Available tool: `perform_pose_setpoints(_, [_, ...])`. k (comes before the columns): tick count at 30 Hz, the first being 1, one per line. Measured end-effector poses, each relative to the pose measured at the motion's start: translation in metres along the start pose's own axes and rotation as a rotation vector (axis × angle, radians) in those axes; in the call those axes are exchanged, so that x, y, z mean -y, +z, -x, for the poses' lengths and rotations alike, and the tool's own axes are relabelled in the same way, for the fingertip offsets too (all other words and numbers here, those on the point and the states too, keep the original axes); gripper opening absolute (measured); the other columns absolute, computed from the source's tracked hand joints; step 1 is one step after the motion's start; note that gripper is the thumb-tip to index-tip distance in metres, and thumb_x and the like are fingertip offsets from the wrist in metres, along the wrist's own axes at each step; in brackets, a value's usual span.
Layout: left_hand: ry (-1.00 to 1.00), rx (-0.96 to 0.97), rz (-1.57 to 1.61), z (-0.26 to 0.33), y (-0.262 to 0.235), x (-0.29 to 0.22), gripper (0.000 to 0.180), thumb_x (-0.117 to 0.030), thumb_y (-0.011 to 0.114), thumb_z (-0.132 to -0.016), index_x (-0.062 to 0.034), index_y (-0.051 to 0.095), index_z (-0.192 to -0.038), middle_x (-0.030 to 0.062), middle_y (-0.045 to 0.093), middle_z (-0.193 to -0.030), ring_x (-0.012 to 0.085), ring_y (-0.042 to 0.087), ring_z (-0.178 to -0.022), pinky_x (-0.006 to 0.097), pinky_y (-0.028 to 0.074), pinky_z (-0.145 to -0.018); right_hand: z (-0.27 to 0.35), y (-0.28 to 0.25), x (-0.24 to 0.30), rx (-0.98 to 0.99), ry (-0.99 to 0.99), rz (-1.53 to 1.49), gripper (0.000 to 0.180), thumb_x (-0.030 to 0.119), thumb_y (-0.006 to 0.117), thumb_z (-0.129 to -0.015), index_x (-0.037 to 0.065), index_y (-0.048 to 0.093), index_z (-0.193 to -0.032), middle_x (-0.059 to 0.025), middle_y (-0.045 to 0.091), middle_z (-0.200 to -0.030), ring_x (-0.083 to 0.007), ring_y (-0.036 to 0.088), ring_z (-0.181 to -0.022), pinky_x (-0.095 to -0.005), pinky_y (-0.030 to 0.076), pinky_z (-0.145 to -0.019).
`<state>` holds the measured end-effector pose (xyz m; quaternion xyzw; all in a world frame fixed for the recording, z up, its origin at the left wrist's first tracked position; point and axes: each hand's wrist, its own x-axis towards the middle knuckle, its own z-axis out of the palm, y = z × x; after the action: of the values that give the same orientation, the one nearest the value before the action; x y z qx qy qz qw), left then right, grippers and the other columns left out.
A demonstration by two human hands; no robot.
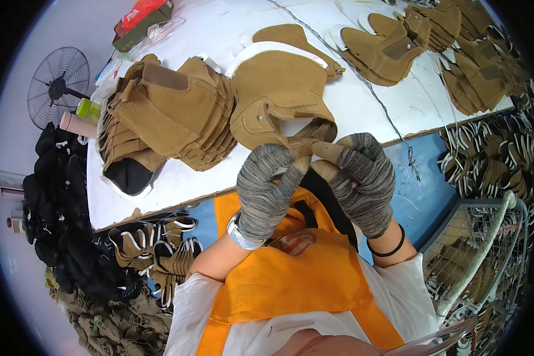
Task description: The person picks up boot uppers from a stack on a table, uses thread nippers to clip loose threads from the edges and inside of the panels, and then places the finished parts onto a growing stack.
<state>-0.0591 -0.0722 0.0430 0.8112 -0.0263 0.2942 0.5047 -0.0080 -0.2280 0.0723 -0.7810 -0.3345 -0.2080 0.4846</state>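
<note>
The tan upper (279, 77) lies at centre frame on the white counter (178, 187), directly above the grip, white edge farthest up. The left hand (264, 190) pinches its lower edge; the right hand (362, 184), equally near, touches there, closure unclear.

Tan boot upper (279, 80), white-edged, apparently resting on white table (225, 18)
</note>
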Motion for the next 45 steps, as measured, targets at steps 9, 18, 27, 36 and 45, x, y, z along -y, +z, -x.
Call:
perform_pose_setpoints(9, [0.304,0.044,-0.213,-0.008,0.002,-0.004,0.020,-0.011,0.075,-0.072,-0.0052,0.066,-0.088,0.0091,0.063,-0.085,0.0261,0.060,-0.077,0.034,0.049,-0.068,-0.010,-0.018,0.005,0.188,0.111,0.157,0.018,0.005,0.071,-0.076,0.005,0.067,-0.093,-0.0052,0.059,-0.084,-0.0147,0.059,-0.072,-0.0257,0.049,-0.063])
perform_pose_setpoints(18, [0.228,0.020,-0.125,-0.008,0.002,0.002,0.024,-0.006,0.075,-0.067,-0.0043,0.065,-0.090,0.0104,0.062,-0.087,0.0282,0.060,-0.079,0.035,0.048,-0.071,-0.014,-0.018,0.002,0.237,0.106,0.130,0.017,0.006,0.066,-0.069,0.006,0.063,-0.086,-0.0092,0.055,-0.083,-0.0252,0.059,-0.070,-0.0318,0.050,-0.063])
perform_pose_setpoints(27, [0.419,0.143,-0.350,-0.029,-0.003,-0.017,0.026,-0.003,0.072,-0.066,-0.0051,0.066,-0.091,0.0115,0.062,-0.091,0.0309,0.058,-0.082,0.038,0.047,-0.074,-0.032,-0.041,0.006,0.376,0.039,0.339,0.018,0.006,0.067,-0.066,0.005,0.062,-0.083,-0.0094,0.055,-0.085,-0.0265,0.059,-0.075,-0.0320,0.050,-0.067])
perform_pose_setpoints(36, [0.154,0.103,-0.025,-0.030,0.001,0.003,0.016,-0.006,0.071,-0.073,-0.0054,0.068,-0.090,0.0109,0.063,-0.087,0.0291,0.059,-0.081,0.036,0.047,-0.073,-0.039,-0.023,-0.023,0.246,0.030,0.069,0.021,0.011,0.071,-0.076,0.003,0.063,-0.094,-0.0086,0.058,-0.080,-0.0231,0.058,-0.074,-0.0301,0.049,-0.069])
perform_pose_setpoints(45, [0.294,0.045,-0.020,-0.042,-0.002,-0.009,0.019,-0.002,0.071,-0.073,-0.0055,0.068,-0.091,0.0112,0.064,-0.088,0.0276,0.060,-0.080,0.036,0.048,-0.073,-0.057,-0.028,-0.011,0.287,0.021,0.164,0.018,0.012,0.071,-0.076,0.004,0.065,-0.090,-0.0079,0.059,-0.083,-0.0216,0.059,-0.075,-0.0324,0.048,-0.067])
